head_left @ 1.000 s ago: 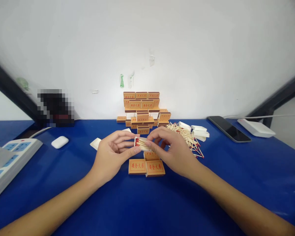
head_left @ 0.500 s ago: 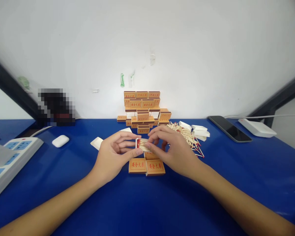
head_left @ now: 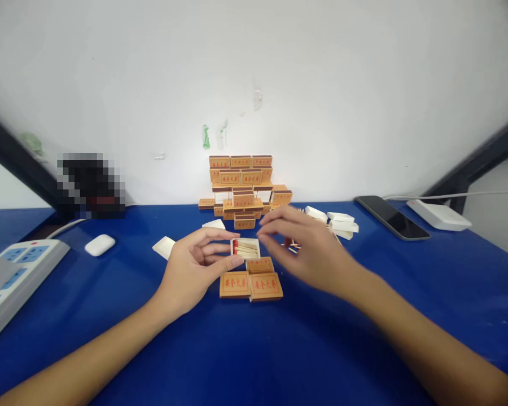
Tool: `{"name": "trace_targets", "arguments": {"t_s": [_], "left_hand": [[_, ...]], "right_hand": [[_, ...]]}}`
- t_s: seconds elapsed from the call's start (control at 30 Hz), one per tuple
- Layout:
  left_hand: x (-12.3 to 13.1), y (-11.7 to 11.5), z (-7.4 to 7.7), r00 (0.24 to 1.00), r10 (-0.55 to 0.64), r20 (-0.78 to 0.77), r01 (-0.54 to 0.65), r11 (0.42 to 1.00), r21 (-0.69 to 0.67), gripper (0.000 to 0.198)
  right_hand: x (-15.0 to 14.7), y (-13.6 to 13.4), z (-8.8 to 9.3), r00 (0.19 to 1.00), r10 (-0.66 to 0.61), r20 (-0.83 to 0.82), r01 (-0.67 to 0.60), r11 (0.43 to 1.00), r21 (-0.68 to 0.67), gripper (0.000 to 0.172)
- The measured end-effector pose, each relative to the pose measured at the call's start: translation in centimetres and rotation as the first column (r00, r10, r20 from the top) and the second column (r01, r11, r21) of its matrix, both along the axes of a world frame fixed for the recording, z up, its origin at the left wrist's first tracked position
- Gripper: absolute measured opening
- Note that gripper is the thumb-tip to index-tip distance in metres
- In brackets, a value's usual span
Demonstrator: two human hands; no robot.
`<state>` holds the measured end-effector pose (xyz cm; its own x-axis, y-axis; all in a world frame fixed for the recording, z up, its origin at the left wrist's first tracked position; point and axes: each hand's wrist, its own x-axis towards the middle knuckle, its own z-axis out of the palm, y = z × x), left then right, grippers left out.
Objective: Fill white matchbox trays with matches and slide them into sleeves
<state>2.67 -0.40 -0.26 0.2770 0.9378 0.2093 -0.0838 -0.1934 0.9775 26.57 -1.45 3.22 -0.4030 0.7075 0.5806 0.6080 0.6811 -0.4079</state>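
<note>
My left hand [head_left: 198, 265] grips the left end of a white matchbox tray [head_left: 259, 249] between thumb and fingers. Inside the tray lie several matches [head_left: 246, 248], their red heads toward the left. Just right of the tray, my right hand [head_left: 302, 248] hovers apart from it, fingers curved and spread, with nothing visible in them. Below the tray, three orange matchboxes [head_left: 266, 286] lie flat on the table. Behind my right hand is a pile of loose matches [head_left: 294, 246], mostly hidden by it.
A stepped stack of matchboxes [head_left: 242, 179] stands against the wall. White empty trays [head_left: 342, 226] lie right of it, another tray [head_left: 164, 247] at left. A phone [head_left: 392, 217] and white box [head_left: 438, 215] are at right; a white earbud case [head_left: 100, 245] and power strip [head_left: 23, 282] at left.
My right hand has drawn back to the right from the tray, and its fingers have come off the matches. My left hand keeps its hold. The view has shifted slightly.
</note>
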Motion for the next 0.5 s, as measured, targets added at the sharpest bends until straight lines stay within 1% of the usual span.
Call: {"name": "trace_targets", "arguments": {"t_s": [0.07, 0.1, 0.13, 0.17, 0.23, 0.3, 0.4, 0.5], "left_hand": [[-0.1, 0.2, 0.1, 1.000, 0.027, -0.003, -0.027, 1.000, 0.010, 0.038], [-0.1, 0.3, 0.1, 0.999, 0.037, -0.007, -0.037, 0.999, 0.013, 0.038], [-0.2, 0.4, 0.1, 0.999, 0.041, -0.013, -0.041, 0.999, 0.014, 0.038], [-0.3, 0.5, 0.1, 0.999, 0.041, -0.022, -0.041, 0.999, 0.014, 0.038], [-0.4, 0.7, 0.0, 0.998, 0.040, -0.040, -0.040, 0.999, 0.010, 0.038], [-0.4, 0.8, -0.1, 0.998, 0.037, -0.050, -0.036, 0.999, 0.007, 0.037], [-0.3, 0.8, -0.2, 0.998, 0.030, -0.050, -0.030, 1.000, 0.010, 0.036], [-0.3, 0.7, -0.1, 0.998, 0.023, -0.056, -0.023, 1.000, 0.014, 0.035]], "right_hand": [[2.2, 0.4, 1.2, 0.991, -0.113, 0.069, 0.116, 0.993, -0.038, 0.015], [3.4, 0.6, 1.7, 0.980, -0.151, 0.132, 0.164, 0.982, -0.095, 0.016], [4.6, 0.8, 2.0, 0.967, -0.145, 0.209, 0.186, 0.963, -0.193, 0.017], [5.6, 1.0, 2.0, 0.957, -0.112, 0.268, 0.189, 0.941, -0.281, 0.018], [6.9, 1.4, 1.5, 0.946, -0.092, 0.312, 0.208, 0.908, -0.364, 0.013], [7.3, 1.8, 0.5, 0.933, -0.098, 0.347, 0.234, 0.896, -0.378, 0.012], [6.8, 2.1, -1.1, 0.913, -0.096, 0.397, 0.251, 0.899, -0.359, 0.013], [6.2, 2.1, -1.9, 0.903, -0.087, 0.422, 0.265, 0.885, -0.384, 0.014]]}}
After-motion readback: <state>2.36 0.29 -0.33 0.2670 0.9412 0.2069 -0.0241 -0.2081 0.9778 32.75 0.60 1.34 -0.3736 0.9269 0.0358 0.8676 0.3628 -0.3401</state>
